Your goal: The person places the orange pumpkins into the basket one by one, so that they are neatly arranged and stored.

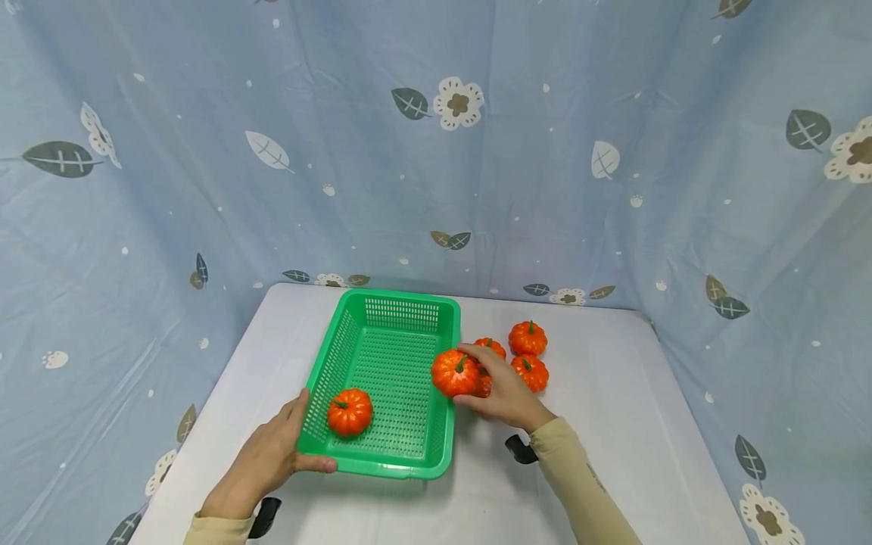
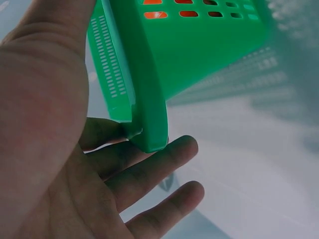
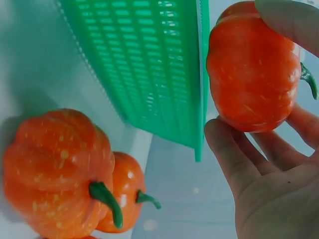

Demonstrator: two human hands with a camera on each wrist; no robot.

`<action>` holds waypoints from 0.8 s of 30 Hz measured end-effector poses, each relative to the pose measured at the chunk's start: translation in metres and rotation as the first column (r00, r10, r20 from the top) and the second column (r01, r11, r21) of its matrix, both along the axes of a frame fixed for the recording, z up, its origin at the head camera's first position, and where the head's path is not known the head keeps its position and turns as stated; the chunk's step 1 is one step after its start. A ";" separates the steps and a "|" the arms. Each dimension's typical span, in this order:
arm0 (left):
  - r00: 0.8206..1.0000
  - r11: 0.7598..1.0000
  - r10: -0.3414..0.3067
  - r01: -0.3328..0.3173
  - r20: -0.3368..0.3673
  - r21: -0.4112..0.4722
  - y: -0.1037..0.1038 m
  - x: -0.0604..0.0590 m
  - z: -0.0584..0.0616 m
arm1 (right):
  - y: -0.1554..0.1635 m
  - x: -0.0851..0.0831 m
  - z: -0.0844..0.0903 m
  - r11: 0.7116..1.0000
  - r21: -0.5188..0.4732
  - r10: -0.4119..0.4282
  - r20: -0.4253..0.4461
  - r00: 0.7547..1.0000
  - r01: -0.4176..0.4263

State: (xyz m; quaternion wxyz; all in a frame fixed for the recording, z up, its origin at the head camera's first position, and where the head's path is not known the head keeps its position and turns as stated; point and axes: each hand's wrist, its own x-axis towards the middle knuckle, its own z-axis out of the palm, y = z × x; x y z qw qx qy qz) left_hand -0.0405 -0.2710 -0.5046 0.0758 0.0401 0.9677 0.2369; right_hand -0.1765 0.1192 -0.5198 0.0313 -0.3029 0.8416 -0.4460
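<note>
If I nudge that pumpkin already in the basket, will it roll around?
Probably only a little. The pumpkin looks round but ribbed and squat, so it should wobble rather than run. The basket walls would likely stop it. It seems light, likely a hollow decoration.

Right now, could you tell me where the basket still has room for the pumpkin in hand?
The green basket holds one pumpkin in its near left corner; its far half and right side are bare. Crowded: the table right of the rim, where loose pumpkins cluster around the right hand.
</note>
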 end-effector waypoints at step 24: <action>1.000 1.000 0.001 -0.001 0.027 0.003 0.001 -0.001 0.001 | -0.050 -0.004 0.004 0.982 0.108 0.156 0.017 0.988 -0.157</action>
